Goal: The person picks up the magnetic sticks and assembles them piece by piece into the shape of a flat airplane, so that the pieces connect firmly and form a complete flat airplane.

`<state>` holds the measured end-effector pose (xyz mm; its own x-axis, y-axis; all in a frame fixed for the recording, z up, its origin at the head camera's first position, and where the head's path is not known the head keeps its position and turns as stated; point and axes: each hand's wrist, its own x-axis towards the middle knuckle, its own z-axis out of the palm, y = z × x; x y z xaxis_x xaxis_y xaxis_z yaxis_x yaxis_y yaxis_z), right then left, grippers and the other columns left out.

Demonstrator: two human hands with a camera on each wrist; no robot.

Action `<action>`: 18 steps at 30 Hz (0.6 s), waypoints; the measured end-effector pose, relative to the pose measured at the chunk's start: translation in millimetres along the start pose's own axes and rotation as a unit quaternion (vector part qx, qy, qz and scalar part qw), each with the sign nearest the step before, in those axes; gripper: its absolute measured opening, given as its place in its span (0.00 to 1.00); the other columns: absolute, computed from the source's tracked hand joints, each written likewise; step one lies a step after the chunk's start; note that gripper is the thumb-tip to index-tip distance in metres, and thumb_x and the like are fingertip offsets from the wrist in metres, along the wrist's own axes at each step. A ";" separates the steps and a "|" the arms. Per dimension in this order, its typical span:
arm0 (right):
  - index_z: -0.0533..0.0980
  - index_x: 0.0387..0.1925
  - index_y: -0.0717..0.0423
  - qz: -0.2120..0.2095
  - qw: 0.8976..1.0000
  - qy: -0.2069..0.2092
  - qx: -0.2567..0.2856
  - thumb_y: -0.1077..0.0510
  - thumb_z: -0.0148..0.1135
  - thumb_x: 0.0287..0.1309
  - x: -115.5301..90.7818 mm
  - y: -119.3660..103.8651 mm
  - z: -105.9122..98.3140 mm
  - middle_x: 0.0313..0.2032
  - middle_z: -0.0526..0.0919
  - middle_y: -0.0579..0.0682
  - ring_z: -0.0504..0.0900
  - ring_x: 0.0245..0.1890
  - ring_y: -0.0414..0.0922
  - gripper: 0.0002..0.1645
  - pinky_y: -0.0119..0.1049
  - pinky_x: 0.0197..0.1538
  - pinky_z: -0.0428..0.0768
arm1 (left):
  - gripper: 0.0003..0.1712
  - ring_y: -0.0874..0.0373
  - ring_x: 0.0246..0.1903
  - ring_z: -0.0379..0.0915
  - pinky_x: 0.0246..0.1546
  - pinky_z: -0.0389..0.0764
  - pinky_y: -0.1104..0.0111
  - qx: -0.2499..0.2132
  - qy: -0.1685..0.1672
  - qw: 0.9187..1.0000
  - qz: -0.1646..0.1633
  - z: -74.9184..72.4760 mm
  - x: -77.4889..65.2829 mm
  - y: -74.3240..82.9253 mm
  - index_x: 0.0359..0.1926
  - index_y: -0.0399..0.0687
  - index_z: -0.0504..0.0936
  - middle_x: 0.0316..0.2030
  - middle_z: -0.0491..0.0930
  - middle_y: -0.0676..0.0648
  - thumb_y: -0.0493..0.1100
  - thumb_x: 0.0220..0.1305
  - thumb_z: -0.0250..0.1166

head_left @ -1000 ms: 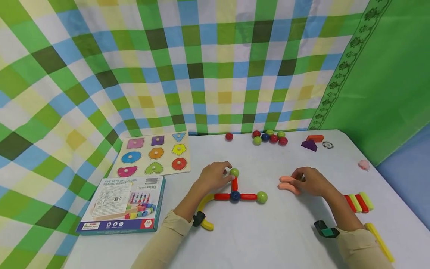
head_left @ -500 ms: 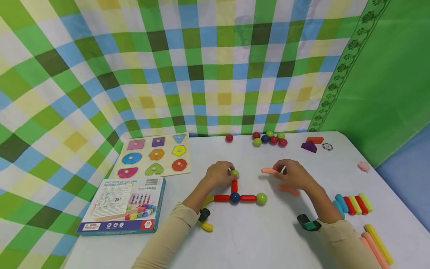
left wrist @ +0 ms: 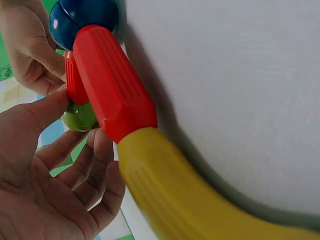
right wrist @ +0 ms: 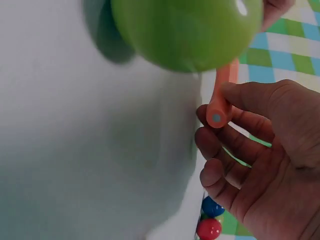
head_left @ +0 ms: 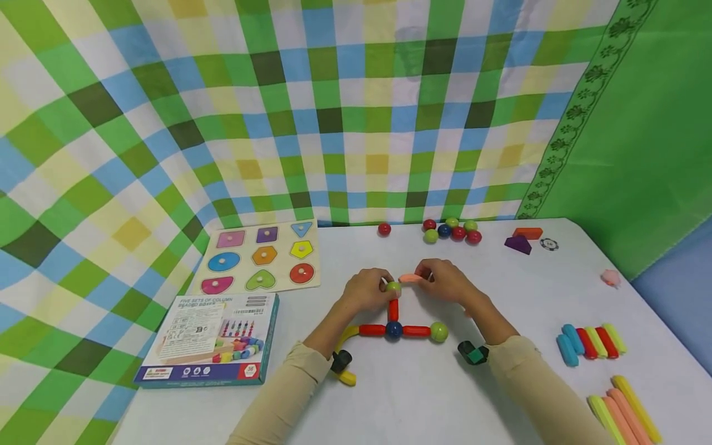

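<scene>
My left hand (head_left: 366, 290) pinches a green ball (head_left: 394, 288) between thumb and fingers. It tops an upright red rod (head_left: 394, 309) running to a blue ball (head_left: 394, 330). Two more red rods branch sideways from the blue ball: the right one ends in another green ball (head_left: 439, 332), the left one joins a curved yellow rod (left wrist: 170, 185). A peach curved rod (right wrist: 225, 87) is pinched by my right hand (head_left: 447, 282), its far tip close beside the held green ball. Most of a second peach rod (head_left: 468, 314) is hidden by my right forearm.
Several balls (head_left: 457, 233) cluster at the back, with a lone red ball (head_left: 384, 229) left of them. A shape puzzle board (head_left: 286, 253) and a boxed toy (head_left: 208, 340) lie left. Short rods (head_left: 589, 342) and long rods (head_left: 625, 411) lie right, near a pink piece (head_left: 610, 277).
My right hand has lifted one peach rod off the table and carried it left to the held green ball. The second peach rod stays behind. My left hand keeps its pinch on the ball.
</scene>
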<state>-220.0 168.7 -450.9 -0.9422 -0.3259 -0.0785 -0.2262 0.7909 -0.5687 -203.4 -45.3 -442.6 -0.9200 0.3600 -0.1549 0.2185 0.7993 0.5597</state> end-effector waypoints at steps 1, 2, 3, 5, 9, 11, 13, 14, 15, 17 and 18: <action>0.78 0.39 0.52 -0.006 1.000 0.001 -0.001 0.56 0.64 0.58 1.7 -0.5 1.5 0.31 0.79 0.46 0.74 0.32 0.45 0.07 0.38 0.38 0.77 | 0.19 0.59 0.29 0.70 0.27 0.70 0.70 -0.002 0.000 1.000 -0.001 -0.1 -0.1 0.3 0.49 0.53 0.81 0.27 0.75 0.54 0.54 0.59 0.67; 0.78 0.38 0.52 -0.012 1.000 0.002 -0.001 0.56 0.64 0.58 3.2 -1.0 2.9 0.31 0.79 0.46 0.74 0.32 0.45 0.07 0.38 0.38 0.77 | 0.19 0.58 0.29 0.70 0.27 0.70 0.70 -0.004 -0.001 1.000 -0.002 -0.3 -0.2 0.5 0.49 0.52 0.81 0.26 0.75 0.54 0.54 0.59 0.67; 0.78 0.38 0.51 -0.019 1.000 0.004 -0.003 0.56 0.64 0.59 4.4 -1.4 4.1 0.31 0.79 0.46 0.74 0.32 0.45 0.06 0.38 0.38 0.77 | 0.19 0.58 0.28 0.70 0.27 0.70 0.70 -0.005 -0.002 1.000 -0.004 -0.3 -0.2 0.4 0.49 0.52 0.81 0.26 0.75 0.54 0.54 0.59 0.67; 0.79 0.38 0.51 -0.036 0.999 0.008 -0.006 0.57 0.64 0.59 6.1 -2.1 6.0 0.30 0.79 0.45 0.74 0.32 0.44 0.06 0.38 0.39 0.77 | 0.19 0.58 0.28 0.70 0.27 0.70 0.70 -0.005 -0.004 1.000 -0.008 0.0 0.0 0.1 0.49 0.52 0.81 0.26 0.74 0.54 0.54 0.58 0.67; 0.79 0.39 0.50 -0.051 0.999 0.014 -0.004 0.57 0.63 0.60 7.9 -2.8 8.8 0.31 0.79 0.44 0.73 0.31 0.44 0.05 0.38 0.39 0.76 | 0.19 0.59 0.28 0.69 0.27 0.69 0.70 -0.003 -0.005 1.000 -0.015 1.3 1.2 -2.0 0.49 0.53 0.81 0.25 0.74 0.53 0.55 0.58 0.67; 0.79 0.39 0.50 -0.053 0.998 0.013 -0.002 0.58 0.63 0.60 7.5 -3.0 8.5 0.32 0.79 0.45 0.73 0.31 0.44 0.05 0.38 0.39 0.75 | 0.19 0.58 0.27 0.69 0.26 0.68 0.70 -0.003 -0.004 1.000 -0.016 1.9 1.9 -2.4 0.48 0.54 0.81 0.25 0.74 0.53 0.55 0.58 0.67; 0.79 0.40 0.51 -0.047 0.999 0.011 -0.001 0.59 0.63 0.59 7.2 -3.4 7.9 0.34 0.80 0.45 0.73 0.32 0.44 0.07 0.38 0.39 0.76 | 0.19 0.58 0.27 0.69 0.26 0.68 0.69 -0.006 -0.003 1.000 -0.017 2.4 2.7 -3.0 0.48 0.54 0.81 0.25 0.74 0.53 0.55 0.58 0.67; 0.78 0.40 0.51 -0.042 0.999 0.011 -0.001 0.59 0.64 0.59 7.1 -3.6 7.7 0.35 0.80 0.46 0.74 0.32 0.45 0.07 0.38 0.40 0.76 | 0.19 0.58 0.27 0.69 0.27 0.68 0.69 -0.006 -0.003 1.000 -0.018 2.8 3.0 -3.4 0.48 0.54 0.81 0.25 0.74 0.53 0.55 0.58 0.67; 0.78 0.41 0.51 -0.037 0.999 0.009 -0.003 0.60 0.64 0.59 7.1 -3.7 7.7 0.36 0.80 0.46 0.74 0.33 0.45 0.08 0.38 0.41 0.76 | 0.19 0.58 0.27 0.69 0.27 0.68 0.69 -0.006 -0.003 1.000 -0.018 3.3 3.4 -3.7 0.48 0.54 0.81 0.25 0.74 0.53 0.56 0.58 0.67; 0.78 0.42 0.51 -0.024 1.000 0.009 -0.003 0.60 0.64 0.58 6.4 -3.9 7.5 0.37 0.80 0.47 0.74 0.34 0.45 0.10 0.39 0.42 0.76 | 0.19 0.58 0.27 0.70 0.27 0.69 0.69 -0.008 -0.003 1.000 -0.019 4.1 4.0 -4.6 0.48 0.54 0.81 0.25 0.75 0.53 0.56 0.58 0.67; 0.78 0.43 0.52 -0.020 1.000 0.009 -0.004 0.60 0.65 0.57 6.0 -4.1 7.5 0.38 0.80 0.47 0.74 0.35 0.45 0.10 0.39 0.43 0.77 | 0.19 0.58 0.27 0.70 0.27 0.69 0.69 -0.007 -0.003 1.000 -0.018 4.6 4.2 -5.1 0.48 0.54 0.81 0.25 0.75 0.53 0.56 0.58 0.67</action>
<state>-222.8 159.6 -455.2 -0.9368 -0.3474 -0.0418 -0.2647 0.7817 -0.5646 -206.9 -45.6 -449.9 -0.9255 0.3336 -0.1795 0.1808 0.8052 0.5647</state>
